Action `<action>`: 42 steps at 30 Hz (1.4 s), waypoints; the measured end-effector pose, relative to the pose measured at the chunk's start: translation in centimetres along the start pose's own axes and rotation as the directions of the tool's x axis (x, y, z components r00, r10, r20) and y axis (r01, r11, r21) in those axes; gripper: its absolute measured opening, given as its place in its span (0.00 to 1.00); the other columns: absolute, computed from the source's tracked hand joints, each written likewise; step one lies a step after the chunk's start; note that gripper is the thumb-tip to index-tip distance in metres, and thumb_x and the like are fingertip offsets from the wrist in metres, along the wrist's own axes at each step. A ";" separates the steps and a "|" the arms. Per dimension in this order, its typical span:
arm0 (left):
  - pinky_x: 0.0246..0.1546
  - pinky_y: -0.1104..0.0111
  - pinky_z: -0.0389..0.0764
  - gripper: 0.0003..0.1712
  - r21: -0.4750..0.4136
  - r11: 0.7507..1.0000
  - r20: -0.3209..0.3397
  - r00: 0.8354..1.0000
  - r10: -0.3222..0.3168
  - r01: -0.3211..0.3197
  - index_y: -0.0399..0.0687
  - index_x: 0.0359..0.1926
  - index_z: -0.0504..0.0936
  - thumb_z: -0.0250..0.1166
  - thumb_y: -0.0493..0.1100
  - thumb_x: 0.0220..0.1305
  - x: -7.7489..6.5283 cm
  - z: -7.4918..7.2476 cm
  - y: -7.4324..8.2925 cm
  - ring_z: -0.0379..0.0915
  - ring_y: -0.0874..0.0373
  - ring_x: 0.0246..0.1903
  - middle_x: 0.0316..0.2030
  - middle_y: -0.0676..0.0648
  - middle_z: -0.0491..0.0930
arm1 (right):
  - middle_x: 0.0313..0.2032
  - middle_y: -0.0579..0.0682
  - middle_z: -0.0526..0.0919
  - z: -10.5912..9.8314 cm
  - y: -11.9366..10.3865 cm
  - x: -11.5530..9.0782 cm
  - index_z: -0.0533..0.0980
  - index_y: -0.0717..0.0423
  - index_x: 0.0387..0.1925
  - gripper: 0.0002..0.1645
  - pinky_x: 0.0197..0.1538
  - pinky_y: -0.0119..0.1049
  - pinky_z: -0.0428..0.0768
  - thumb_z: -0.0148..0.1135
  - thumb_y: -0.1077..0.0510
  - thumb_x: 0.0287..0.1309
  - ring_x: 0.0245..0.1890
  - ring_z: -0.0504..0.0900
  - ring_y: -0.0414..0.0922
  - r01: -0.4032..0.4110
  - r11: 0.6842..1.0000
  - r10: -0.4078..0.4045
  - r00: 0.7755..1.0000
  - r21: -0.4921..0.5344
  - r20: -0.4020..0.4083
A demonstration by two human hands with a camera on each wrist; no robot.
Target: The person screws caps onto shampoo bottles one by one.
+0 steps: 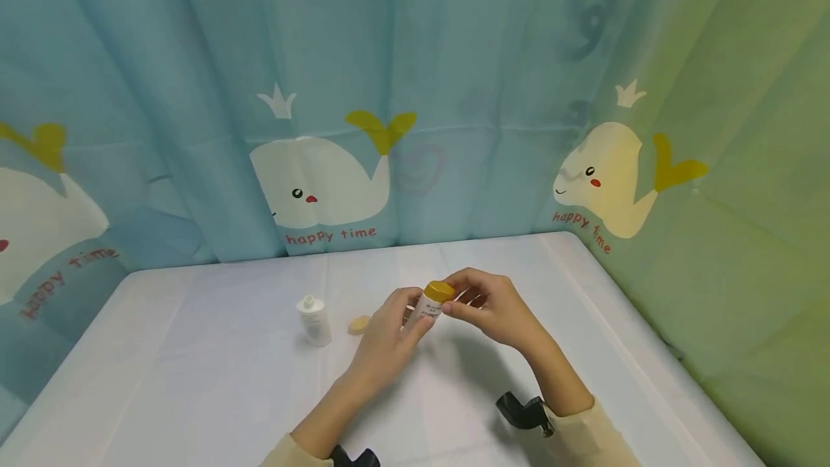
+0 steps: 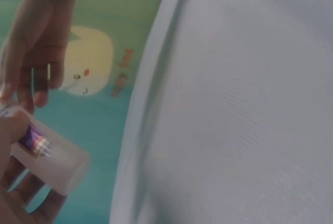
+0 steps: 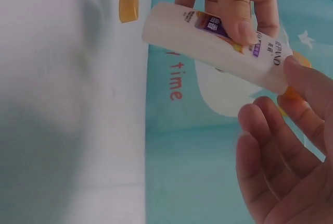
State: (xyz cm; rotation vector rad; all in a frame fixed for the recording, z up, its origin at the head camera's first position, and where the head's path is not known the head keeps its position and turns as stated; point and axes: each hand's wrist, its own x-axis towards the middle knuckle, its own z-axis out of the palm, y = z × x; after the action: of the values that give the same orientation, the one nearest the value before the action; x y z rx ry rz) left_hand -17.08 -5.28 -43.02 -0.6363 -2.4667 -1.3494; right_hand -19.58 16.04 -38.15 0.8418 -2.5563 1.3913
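My left hand [image 1: 384, 343] grips a small white bottle [image 3: 179, 32] with a printed purple label, held tilted above the table. Its gold cap [image 1: 439, 290] is on the top end. Thumb and index finger of my right hand [image 1: 496, 308] pinch that cap, while the other fingers stay loosely bent beside it. In the left wrist view the bottle's base [image 2: 79, 172] points away from the right hand. To the left of my left hand, a second white bottle [image 1: 315, 323] stands upright with its narrow neck bare. A loose gold cap [image 1: 358, 325] lies between that bottle and my left hand.
A white cloth-covered table [image 1: 214, 380] spreads under everything. Behind it hangs a blue curtain [image 1: 454, 92] printed with whales, and a green stretch of curtain [image 1: 746, 272] runs along the right edge. Black wrist mounts [image 1: 521, 413] sit at both wrists.
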 end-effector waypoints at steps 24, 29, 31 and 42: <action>0.42 0.73 0.81 0.19 -0.151 0.976 0.184 0.974 -0.128 0.157 0.48 0.55 0.74 0.65 0.49 0.69 4.9 2.5 -0.9 0.81 0.59 0.44 0.47 0.49 0.83 | 0.46 0.51 0.85 -1.8 4.8 1.2 0.79 0.53 0.50 0.16 0.42 0.35 0.84 0.70 0.57 0.61 0.41 0.86 0.46 -0.068 0.996 0.062 0.993 0.059 0.097; 0.43 0.74 0.80 0.18 -0.117 0.977 0.160 0.974 -0.158 0.178 0.48 0.54 0.74 0.65 0.48 0.69 5.6 3.2 -0.8 0.80 0.61 0.43 0.48 0.49 0.83 | 0.46 0.53 0.84 -2.1 5.8 1.8 0.78 0.54 0.51 0.16 0.40 0.37 0.85 0.68 0.58 0.62 0.42 0.87 0.49 -0.064 0.996 0.057 0.992 0.058 0.117; 0.43 0.74 0.80 0.18 -0.116 0.976 0.156 0.974 -0.164 0.183 0.48 0.54 0.74 0.66 0.49 0.68 6.0 3.7 -0.8 0.80 0.61 0.43 0.49 0.49 0.82 | 0.47 0.54 0.84 -2.3 6.1 1.8 0.78 0.55 0.51 0.16 0.40 0.36 0.85 0.68 0.59 0.62 0.42 0.87 0.51 -0.068 0.996 0.062 0.992 0.050 0.111; 0.44 0.70 0.81 0.19 -0.103 0.969 0.131 0.968 -0.212 0.226 0.50 0.54 0.73 0.66 0.49 0.68 6.1 4.5 -0.9 0.80 0.58 0.45 0.50 0.48 0.82 | 0.48 0.57 0.83 -2.5 6.9 1.9 0.77 0.58 0.52 0.17 0.40 0.36 0.85 0.67 0.58 0.64 0.44 0.85 0.54 -0.080 0.993 0.068 0.988 0.087 0.137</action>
State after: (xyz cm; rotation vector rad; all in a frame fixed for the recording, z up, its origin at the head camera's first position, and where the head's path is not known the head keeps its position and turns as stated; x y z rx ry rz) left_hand -22.91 -0.39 -43.51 -0.4922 -2.6330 -1.5911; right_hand -25.13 20.16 -41.15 0.8919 -2.6653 1.5354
